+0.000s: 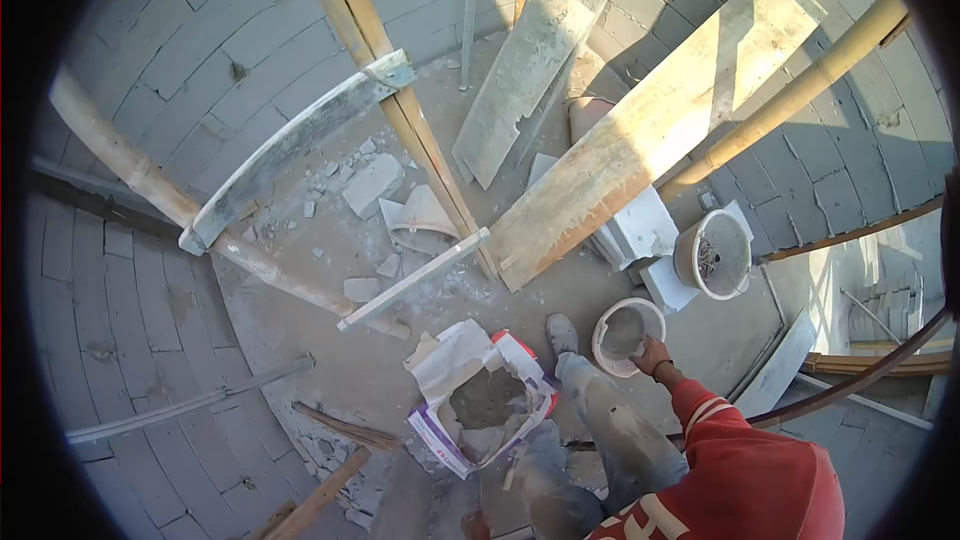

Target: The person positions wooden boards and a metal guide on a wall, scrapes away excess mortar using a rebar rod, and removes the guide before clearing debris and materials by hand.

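My right hand point(653, 355) is closed on the rim of a round, pale bucket point(600, 342) on the floor. Grey wet-looking mortar point(626, 330) lies inside it. The red sleeve point(697, 408) reaches down to this hand from the right. I cannot make out my left hand in the picture. Left of the bucket, by my legs, stands an opened white and purple sack point(438, 440) with grey powder or mortar in it. My shoe point(562, 332) is between the sack and the bucket.
A second bucket point(685, 258) holding thin pieces stands near white blocks point(668, 285). Long planks point(650, 140) and bamboo poles point(130, 165) lean around me. A narrow bar point(415, 278), a broken bowl-like piece point(425, 210) and rubble lie ahead. Block walls point(250, 30) curve around the floor.
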